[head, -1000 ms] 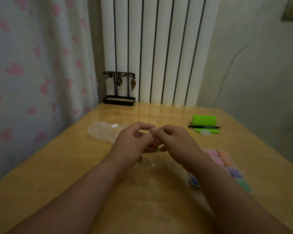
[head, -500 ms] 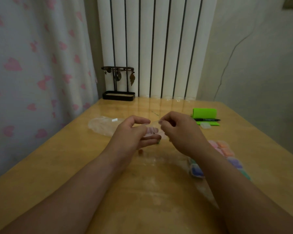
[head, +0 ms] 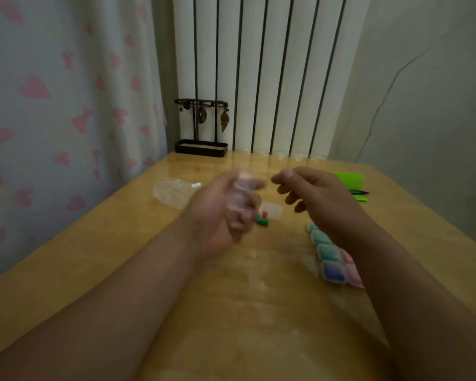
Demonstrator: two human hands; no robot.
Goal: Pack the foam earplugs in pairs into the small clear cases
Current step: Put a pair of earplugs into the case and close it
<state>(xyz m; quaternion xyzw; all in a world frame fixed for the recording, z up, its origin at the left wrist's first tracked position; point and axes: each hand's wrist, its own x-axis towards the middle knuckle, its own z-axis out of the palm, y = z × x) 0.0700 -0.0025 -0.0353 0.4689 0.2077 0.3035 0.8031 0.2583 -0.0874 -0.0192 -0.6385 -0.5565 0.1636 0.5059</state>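
A curtain (head: 52,111) printed with pink hearts hangs along the left side, and beside it a dark jewellery stand (head: 201,127) sits at the far edge of the wooden worktop (head: 94,265), in front of a white ribbed radiator (head: 267,72). On the worktop near the curtain lies a crumpled clear plastic bag (head: 172,192).

The left hand (head: 220,213) is raised just above the worktop and blurred by motion. Its grip is curled around something clear and faintly pink (head: 242,188); it looks like a small case or bit of plastic, but the blur does not let me tell which. Just past its fingers, on the worktop, lie a green foam earplug (head: 262,221) and a pink foam earplug (head: 264,214), touching or nearly so, with an empty clear case (head: 272,210) right beside them.

The right hand (head: 313,196) hovers apart from the left, with a gap between them. Its grip is loosely spread, thumb and forefinger parted and nothing visible between them. Under the right forearm, rows of filled cases (head: 330,259) lie side by side, showing teal, blue and pink contents. At the far right sit a bright green roll (head: 351,180) and a black marker (head: 359,192) lying just in front of it.
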